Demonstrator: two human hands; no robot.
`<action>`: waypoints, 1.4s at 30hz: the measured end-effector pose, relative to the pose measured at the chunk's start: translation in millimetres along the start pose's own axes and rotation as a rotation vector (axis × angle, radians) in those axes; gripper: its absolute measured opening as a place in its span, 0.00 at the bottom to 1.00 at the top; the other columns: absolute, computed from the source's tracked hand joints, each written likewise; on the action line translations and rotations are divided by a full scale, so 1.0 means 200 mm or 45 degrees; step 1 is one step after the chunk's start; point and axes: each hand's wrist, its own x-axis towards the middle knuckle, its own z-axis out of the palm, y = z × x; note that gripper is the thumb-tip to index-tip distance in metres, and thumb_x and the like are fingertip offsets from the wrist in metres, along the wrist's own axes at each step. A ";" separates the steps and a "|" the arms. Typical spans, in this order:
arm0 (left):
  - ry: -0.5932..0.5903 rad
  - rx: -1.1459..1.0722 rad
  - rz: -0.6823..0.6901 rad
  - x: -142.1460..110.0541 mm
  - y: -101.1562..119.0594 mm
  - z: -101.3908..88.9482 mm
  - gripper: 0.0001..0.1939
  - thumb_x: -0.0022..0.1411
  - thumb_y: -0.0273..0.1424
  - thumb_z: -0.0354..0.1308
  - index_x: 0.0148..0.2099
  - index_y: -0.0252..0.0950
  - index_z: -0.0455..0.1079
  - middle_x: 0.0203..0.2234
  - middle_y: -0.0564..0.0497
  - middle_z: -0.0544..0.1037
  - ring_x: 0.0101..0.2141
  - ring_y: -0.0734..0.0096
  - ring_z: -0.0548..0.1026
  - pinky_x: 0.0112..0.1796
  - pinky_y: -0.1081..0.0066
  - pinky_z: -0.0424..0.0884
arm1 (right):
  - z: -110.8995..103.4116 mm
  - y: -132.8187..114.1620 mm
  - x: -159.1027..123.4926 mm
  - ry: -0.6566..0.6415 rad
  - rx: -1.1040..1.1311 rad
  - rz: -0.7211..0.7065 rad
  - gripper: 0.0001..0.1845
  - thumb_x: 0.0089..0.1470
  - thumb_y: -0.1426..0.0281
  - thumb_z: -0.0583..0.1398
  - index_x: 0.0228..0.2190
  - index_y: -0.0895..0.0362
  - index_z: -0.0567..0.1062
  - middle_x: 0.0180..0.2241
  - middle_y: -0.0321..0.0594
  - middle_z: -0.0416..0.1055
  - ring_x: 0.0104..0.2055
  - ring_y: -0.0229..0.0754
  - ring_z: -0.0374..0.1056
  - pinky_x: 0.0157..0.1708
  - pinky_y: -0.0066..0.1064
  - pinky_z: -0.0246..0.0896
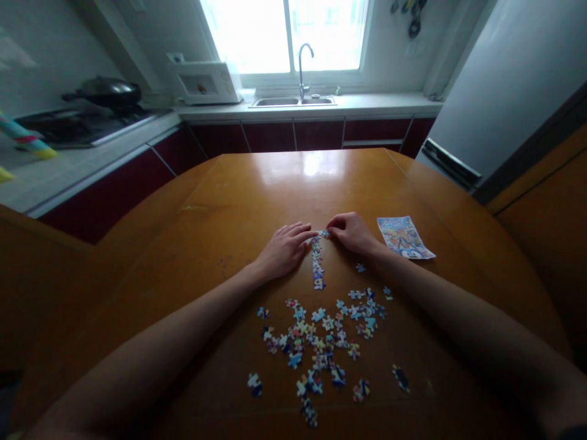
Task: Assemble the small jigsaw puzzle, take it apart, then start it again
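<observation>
A narrow strip of joined jigsaw pieces (317, 263) runs toward me on the wooden table. My left hand (285, 247) lies flat to its left, fingers stretched out, with a fingertip touching the strip's far end. At that same end, my right hand (351, 232) pinches a small light-blue puzzle piece (325, 233) between thumb and fingers, against the strip's right side. Whether this piece is locked in, I cannot tell. Nearer to me, loose puzzle pieces (321, 342) lie scattered in a pile. One single piece (361, 267) rests beside my right forearm.
A printed picture sheet (406, 237) lies right of my right hand on the wooden table (257, 189). Beyond the table are a sink (277, 102), a white microwave (206, 82) and a stove with a dark pan (110, 91). A fridge (499, 91) stands at the right.
</observation>
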 end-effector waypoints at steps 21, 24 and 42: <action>0.051 -0.002 0.021 0.00 0.00 0.01 0.18 0.72 0.33 0.50 0.60 0.47 0.69 0.62 0.50 0.69 0.63 0.59 0.64 0.61 0.47 0.62 | 0.01 -0.01 -0.02 -0.143 -0.110 -0.088 0.07 0.51 0.75 0.65 0.34 0.59 0.84 0.30 0.43 0.81 0.28 0.39 0.72 0.30 0.28 0.62; 0.051 -0.007 0.020 0.00 0.01 0.01 0.17 0.72 0.33 0.50 0.60 0.47 0.69 0.62 0.50 0.69 0.63 0.58 0.65 0.61 0.47 0.62 | 0.00 -0.02 -0.03 -0.138 -0.155 -0.124 0.08 0.52 0.76 0.64 0.34 0.59 0.84 0.30 0.43 0.81 0.28 0.39 0.71 0.30 0.28 0.61; 0.034 -0.019 0.023 0.00 0.00 0.01 0.17 0.72 0.34 0.51 0.61 0.49 0.68 0.62 0.51 0.69 0.63 0.58 0.64 0.61 0.46 0.61 | 0.01 -0.02 -0.03 -0.148 -0.221 -0.179 0.05 0.52 0.75 0.65 0.32 0.58 0.83 0.31 0.43 0.80 0.30 0.40 0.71 0.32 0.30 0.61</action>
